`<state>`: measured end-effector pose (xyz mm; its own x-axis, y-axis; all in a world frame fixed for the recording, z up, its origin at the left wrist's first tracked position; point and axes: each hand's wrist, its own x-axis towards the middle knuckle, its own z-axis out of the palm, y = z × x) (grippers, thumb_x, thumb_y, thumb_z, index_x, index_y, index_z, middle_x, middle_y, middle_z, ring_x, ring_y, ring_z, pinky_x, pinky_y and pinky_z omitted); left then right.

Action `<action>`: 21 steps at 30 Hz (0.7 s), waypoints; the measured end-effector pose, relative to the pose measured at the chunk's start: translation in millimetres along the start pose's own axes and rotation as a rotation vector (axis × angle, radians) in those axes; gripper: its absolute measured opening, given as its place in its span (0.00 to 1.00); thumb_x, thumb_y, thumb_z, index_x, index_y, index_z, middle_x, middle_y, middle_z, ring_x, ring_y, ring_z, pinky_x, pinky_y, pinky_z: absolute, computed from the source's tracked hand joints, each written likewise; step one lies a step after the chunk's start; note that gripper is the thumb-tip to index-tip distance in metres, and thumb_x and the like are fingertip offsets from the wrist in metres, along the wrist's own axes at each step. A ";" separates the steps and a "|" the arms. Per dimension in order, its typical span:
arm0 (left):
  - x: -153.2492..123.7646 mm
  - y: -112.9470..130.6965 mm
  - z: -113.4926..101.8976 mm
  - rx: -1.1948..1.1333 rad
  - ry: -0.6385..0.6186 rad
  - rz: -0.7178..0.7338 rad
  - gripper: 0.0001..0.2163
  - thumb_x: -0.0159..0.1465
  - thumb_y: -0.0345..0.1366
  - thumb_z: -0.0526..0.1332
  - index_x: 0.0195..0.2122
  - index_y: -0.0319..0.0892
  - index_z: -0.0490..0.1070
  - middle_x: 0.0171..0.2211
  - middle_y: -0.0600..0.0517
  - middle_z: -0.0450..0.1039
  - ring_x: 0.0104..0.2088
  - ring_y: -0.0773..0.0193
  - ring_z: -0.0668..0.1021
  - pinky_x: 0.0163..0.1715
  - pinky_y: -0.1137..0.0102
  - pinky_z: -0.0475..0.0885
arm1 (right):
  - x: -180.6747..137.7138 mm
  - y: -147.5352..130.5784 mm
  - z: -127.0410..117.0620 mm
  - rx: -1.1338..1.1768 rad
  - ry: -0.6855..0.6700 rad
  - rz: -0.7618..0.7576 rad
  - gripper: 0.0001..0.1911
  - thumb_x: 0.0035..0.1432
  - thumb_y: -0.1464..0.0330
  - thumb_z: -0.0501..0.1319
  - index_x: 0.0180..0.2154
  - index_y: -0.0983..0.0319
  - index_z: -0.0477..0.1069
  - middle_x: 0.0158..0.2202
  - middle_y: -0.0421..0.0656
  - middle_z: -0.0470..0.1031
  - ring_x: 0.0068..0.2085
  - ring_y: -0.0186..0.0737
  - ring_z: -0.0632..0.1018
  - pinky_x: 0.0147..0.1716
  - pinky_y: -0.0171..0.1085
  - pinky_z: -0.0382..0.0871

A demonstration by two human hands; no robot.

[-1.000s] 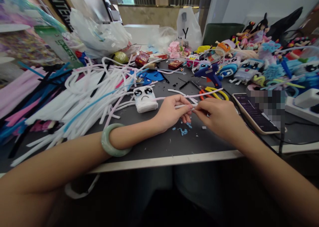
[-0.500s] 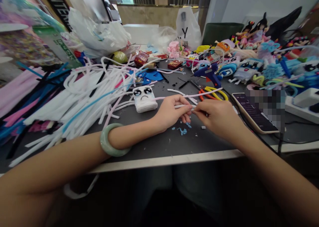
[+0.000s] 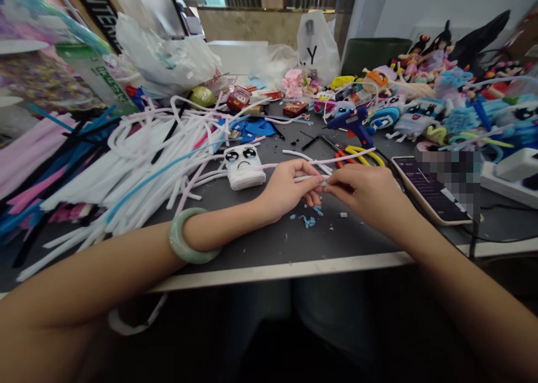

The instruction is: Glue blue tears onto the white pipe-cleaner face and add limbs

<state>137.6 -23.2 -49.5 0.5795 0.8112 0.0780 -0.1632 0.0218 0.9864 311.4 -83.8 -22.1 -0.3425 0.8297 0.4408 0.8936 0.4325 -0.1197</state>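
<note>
My left hand (image 3: 292,189) pinches a short white pipe cleaner (image 3: 303,178) between thumb and fingers. Its far end meets the fingertips of my right hand (image 3: 365,192), which are closed on it too. Just left of my hands a white square pipe-cleaner figure (image 3: 245,172) with big eyes and a frowning mouth stands on the table. Behind the fingers a pale pink pipe cleaner (image 3: 344,158) stretches across the table. Blue fluff scraps (image 3: 309,221) lie below my hands.
White pipe cleaners (image 3: 138,153) are heaped on the left. Pliers with yellow and orange handles (image 3: 365,154) and a blue glue gun (image 3: 355,126) lie beyond my right hand. A phone (image 3: 428,189) and a white power strip (image 3: 510,170) are at right. Finished figures crowd the back right.
My right hand has shifted very slightly, its fingers still at the end of the white pipe cleaner. My left hand and the figure have stayed in place.
</note>
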 end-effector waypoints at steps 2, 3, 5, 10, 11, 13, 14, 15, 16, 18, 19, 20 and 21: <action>0.3 0.3 0.2 -0.002 0.000 -0.001 0.07 0.66 0.24 0.62 0.33 0.38 0.65 0.22 0.55 0.75 0.18 0.69 0.79 0.17 0.78 0.72 | -0.2 0.5 -1.0 0.012 -0.007 -0.002 0.06 0.63 0.71 0.64 0.31 0.62 0.77 0.29 0.43 0.78 0.32 0.38 0.76 0.33 0.36 0.63; 0.3 0.4 0.4 -0.004 -0.001 -0.001 0.07 0.66 0.24 0.61 0.32 0.38 0.65 0.22 0.55 0.75 0.18 0.69 0.79 0.17 0.78 0.72 | -0.4 0.8 -1.5 0.020 -0.008 -0.007 0.06 0.63 0.72 0.64 0.32 0.63 0.77 0.30 0.44 0.78 0.33 0.39 0.76 0.34 0.36 0.64; 0.3 0.6 0.6 -0.007 -0.003 -0.001 0.07 0.66 0.24 0.61 0.32 0.38 0.65 0.22 0.55 0.75 0.17 0.69 0.78 0.17 0.78 0.72 | -0.7 1.4 -2.4 0.031 -0.009 -0.023 0.06 0.63 0.73 0.63 0.33 0.63 0.77 0.32 0.44 0.78 0.34 0.39 0.77 0.35 0.36 0.64; 0.2 -0.6 0.2 -0.011 -0.014 -0.002 0.06 0.66 0.25 0.62 0.32 0.37 0.65 0.22 0.55 0.75 0.18 0.69 0.79 0.17 0.78 0.72 | -1.4 3.0 -2.7 0.031 -0.027 -0.043 0.10 0.64 0.75 0.59 0.31 0.62 0.75 0.33 0.45 0.78 0.35 0.40 0.77 0.36 0.37 0.65; 0.3 -0.9 -0.1 -0.012 -0.016 -0.004 0.07 0.65 0.25 0.62 0.33 0.38 0.65 0.22 0.55 0.75 0.18 0.69 0.79 0.17 0.78 0.72 | -1.5 3.3 -2.5 0.032 -0.026 -0.045 0.10 0.63 0.75 0.59 0.31 0.62 0.75 0.33 0.45 0.78 0.35 0.40 0.77 0.36 0.37 0.65; 0.6 -1.5 -0.5 -0.012 -0.018 -0.008 0.07 0.65 0.26 0.63 0.33 0.38 0.66 0.22 0.55 0.75 0.18 0.69 0.79 0.17 0.77 0.71 | -1.5 3.7 -2.3 0.031 -0.024 -0.049 0.09 0.63 0.75 0.59 0.31 0.62 0.75 0.33 0.45 0.79 0.36 0.41 0.77 0.36 0.37 0.65; 0.8 -1.6 -0.7 -0.013 -0.021 -0.010 0.07 0.65 0.26 0.64 0.32 0.38 0.66 0.22 0.55 0.75 0.18 0.69 0.79 0.17 0.77 0.71 | -1.4 3.7 -2.4 0.032 -0.025 -0.050 0.09 0.63 0.75 0.59 0.31 0.62 0.75 0.33 0.45 0.79 0.36 0.41 0.77 0.36 0.37 0.65; 1.0 -1.7 -0.8 -0.013 -0.023 -0.013 0.07 0.64 0.27 0.65 0.32 0.38 0.66 0.22 0.55 0.75 0.18 0.69 0.79 0.17 0.77 0.71 | -1.3 3.6 -2.7 0.032 -0.029 -0.048 0.09 0.63 0.75 0.59 0.31 0.62 0.75 0.32 0.45 0.78 0.36 0.41 0.77 0.36 0.37 0.65; 1.2 -1.7 -0.9 -0.014 -0.027 -0.016 0.07 0.64 0.27 0.65 0.32 0.37 0.66 0.22 0.55 0.75 0.18 0.69 0.78 0.17 0.77 0.71 | -1.3 3.2 -3.2 0.032 -0.032 -0.045 0.09 0.63 0.75 0.60 0.31 0.62 0.75 0.32 0.44 0.78 0.36 0.41 0.77 0.35 0.37 0.65; 1.6 -1.5 -0.8 -0.018 -0.036 -0.024 0.07 0.64 0.27 0.65 0.32 0.37 0.67 0.22 0.55 0.75 0.18 0.69 0.78 0.17 0.77 0.71 | -1.3 2.3 -4.7 0.027 -0.034 -0.035 0.09 0.63 0.75 0.60 0.31 0.62 0.75 0.31 0.44 0.78 0.35 0.41 0.78 0.35 0.36 0.65; 1.8 -1.4 -0.7 -0.021 -0.040 -0.029 0.06 0.64 0.27 0.65 0.32 0.37 0.67 0.22 0.54 0.75 0.18 0.69 0.78 0.17 0.77 0.71 | -1.3 1.9 -5.6 0.025 -0.035 -0.032 0.09 0.63 0.75 0.60 0.31 0.62 0.76 0.32 0.44 0.78 0.35 0.41 0.78 0.35 0.36 0.65; 1.9 -1.2 -0.6 -0.025 -0.044 -0.033 0.06 0.64 0.27 0.64 0.32 0.37 0.67 0.22 0.54 0.75 0.18 0.69 0.78 0.17 0.77 0.71 | -1.4 1.6 -6.4 0.021 -0.033 -0.031 0.09 0.63 0.75 0.60 0.31 0.62 0.76 0.32 0.44 0.79 0.35 0.41 0.78 0.35 0.36 0.65; 1.9 -1.2 -0.4 -0.032 -0.046 -0.038 0.06 0.65 0.27 0.64 0.32 0.37 0.67 0.22 0.54 0.75 0.18 0.69 0.79 0.17 0.77 0.71 | -1.4 1.4 -7.2 0.017 -0.029 -0.034 0.09 0.63 0.75 0.60 0.31 0.62 0.76 0.31 0.44 0.79 0.35 0.41 0.78 0.35 0.37 0.65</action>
<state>138.6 -21.5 -50.5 0.6213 0.7821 0.0480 -0.1652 0.0708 0.9837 315.2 -87.0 -16.5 -0.3811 0.8243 0.4188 0.8764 0.4663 -0.1203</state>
